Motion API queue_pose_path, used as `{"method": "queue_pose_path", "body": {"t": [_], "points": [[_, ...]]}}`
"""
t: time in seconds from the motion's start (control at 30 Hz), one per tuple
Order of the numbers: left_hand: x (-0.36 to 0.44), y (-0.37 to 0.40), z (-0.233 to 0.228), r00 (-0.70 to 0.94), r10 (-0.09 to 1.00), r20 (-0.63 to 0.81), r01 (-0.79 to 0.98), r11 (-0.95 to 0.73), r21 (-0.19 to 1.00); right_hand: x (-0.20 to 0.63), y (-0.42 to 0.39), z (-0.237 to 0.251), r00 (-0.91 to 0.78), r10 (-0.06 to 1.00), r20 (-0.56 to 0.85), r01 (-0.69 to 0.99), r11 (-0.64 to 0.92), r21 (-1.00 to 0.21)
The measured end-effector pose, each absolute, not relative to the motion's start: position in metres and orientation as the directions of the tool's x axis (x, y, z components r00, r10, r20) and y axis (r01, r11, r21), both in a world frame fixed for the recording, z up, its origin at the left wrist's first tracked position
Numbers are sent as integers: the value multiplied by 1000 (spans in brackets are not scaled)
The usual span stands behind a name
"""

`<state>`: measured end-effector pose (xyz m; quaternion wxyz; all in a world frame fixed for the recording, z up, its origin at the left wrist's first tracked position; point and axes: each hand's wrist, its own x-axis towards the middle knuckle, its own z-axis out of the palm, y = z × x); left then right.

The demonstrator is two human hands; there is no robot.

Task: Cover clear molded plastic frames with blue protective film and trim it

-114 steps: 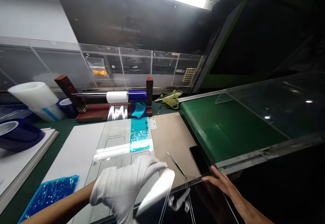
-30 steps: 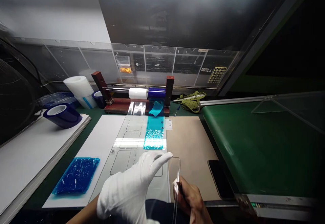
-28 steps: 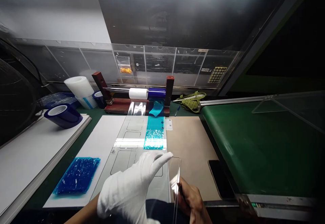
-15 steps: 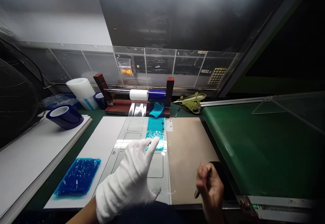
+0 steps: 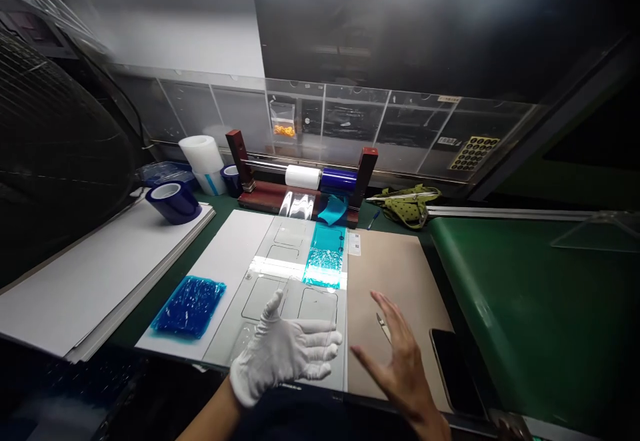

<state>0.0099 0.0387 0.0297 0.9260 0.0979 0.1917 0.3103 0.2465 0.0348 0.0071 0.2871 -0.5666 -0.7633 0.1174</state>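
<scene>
My left hand (image 5: 285, 353) wears a white glove and hovers open, fingers spread, over the near end of a clear template sheet (image 5: 280, 274) with rounded rectangular cut-outs. My bare right hand (image 5: 397, 361) is open too, palm turned left, above the brown board (image 5: 395, 274). Metal tweezers (image 5: 383, 326) lie on the brown board just beyond my right fingers. A strip of teal film (image 5: 324, 258) covers part of the sheet's far right side. Neither hand holds anything.
A blue crinkled film piece (image 5: 189, 298) lies on white paper at left. A wooden roller stand (image 5: 300, 184) with white and blue rolls stands at the back. Tape rolls (image 5: 173, 201) sit left, a black phone (image 5: 453, 369) right, beside the green conveyor (image 5: 535, 294).
My right hand set the tweezers down on the brown board and opened. My left hand drew back toward me and spread flat. The view shifted left.
</scene>
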Motion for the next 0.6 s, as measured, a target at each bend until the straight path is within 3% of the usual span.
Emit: {"method": "queue_pose_path", "body": {"t": [0.07,0.17,0.4,0.6], "points": [[13,33,25,739,610,-287,-578,792,195,222,30,37,-378,870,315,760,486,-431],[14,27,20,737,627,-251,-606,778,165,192,29,51,-538,801,263,712,599,-366],[7,13,15,712,683,-162,-653,729,203,168,26,28,-603,772,198,695,631,-345],[-25,-10,2,638,738,-223,-743,665,74,145,42,11,-583,770,259,707,638,-306]]}}
